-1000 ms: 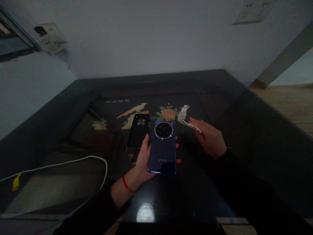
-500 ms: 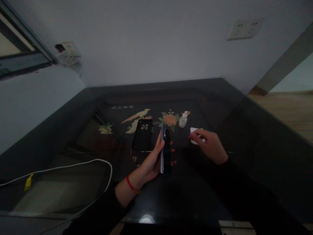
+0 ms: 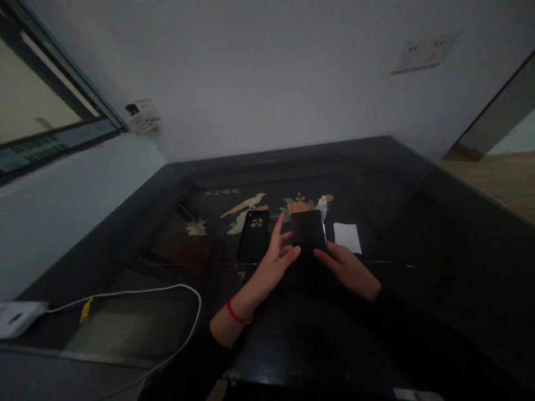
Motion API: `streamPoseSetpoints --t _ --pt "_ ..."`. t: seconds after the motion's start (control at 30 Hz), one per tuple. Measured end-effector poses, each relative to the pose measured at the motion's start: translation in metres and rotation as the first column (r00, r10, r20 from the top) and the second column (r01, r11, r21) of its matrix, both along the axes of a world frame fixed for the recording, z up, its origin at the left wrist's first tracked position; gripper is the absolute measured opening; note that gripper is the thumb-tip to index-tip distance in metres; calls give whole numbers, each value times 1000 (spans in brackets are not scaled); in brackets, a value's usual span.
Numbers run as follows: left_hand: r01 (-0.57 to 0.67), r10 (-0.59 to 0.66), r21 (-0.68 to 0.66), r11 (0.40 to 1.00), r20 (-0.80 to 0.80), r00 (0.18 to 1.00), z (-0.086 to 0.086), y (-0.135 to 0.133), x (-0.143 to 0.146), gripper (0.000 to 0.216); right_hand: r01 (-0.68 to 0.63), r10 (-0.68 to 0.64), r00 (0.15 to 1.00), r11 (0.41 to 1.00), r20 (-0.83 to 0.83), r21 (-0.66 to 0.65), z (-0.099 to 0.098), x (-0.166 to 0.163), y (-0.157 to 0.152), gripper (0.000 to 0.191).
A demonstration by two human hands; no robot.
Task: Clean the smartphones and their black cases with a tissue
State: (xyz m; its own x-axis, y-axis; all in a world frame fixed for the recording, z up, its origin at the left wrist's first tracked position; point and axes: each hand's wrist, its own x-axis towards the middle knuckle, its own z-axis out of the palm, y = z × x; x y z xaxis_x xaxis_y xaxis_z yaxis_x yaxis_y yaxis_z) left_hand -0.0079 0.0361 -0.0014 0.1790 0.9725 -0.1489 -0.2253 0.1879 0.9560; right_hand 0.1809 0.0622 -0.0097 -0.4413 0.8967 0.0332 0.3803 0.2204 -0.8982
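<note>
A dark phone (image 3: pixel 308 233) lies screen up between both hands over the black table (image 3: pixel 418 234). My left hand (image 3: pixel 273 264), with a red band at the wrist, touches the phone's left edge with thumb and fingers. My right hand (image 3: pixel 345 268) holds the phone's lower right edge. A black phone case (image 3: pixel 253 235) lies just left of the left hand. A white cloth square (image 3: pixel 347 237) rests on the table right of the phone. A small white bottle (image 3: pixel 322 204) stands behind the phone.
A white cable (image 3: pixel 137 292) with a yellow tag loops across the table's left part to a white charger (image 3: pixel 16 317). Wall sockets (image 3: pixel 422 51) sit above the table. Bird and flower pictures decorate the tabletop. The wooden floor shows at the right.
The phone was turned from back up, through edge on, to screen up. My right hand let go of the white cloth and came to the phone. The view shifted left.
</note>
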Motion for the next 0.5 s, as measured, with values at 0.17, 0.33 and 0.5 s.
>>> streamPoseSetpoints --t 0.17,0.33,0.5 --pt "-83 387 429 899 -691 610 -17 32 -59 41 63 -66 996 996 -52 -65 -6 4 -1 36" --pt "-199 506 465 862 -790 345 -35 48 -99 46 67 -79 993 990 -90 -125 -15 2 -2 36" --pt "-188 446 405 895 -833 328 -44 48 -102 51 3 -20 993 988 -115 -154 -14 0 -3 34"
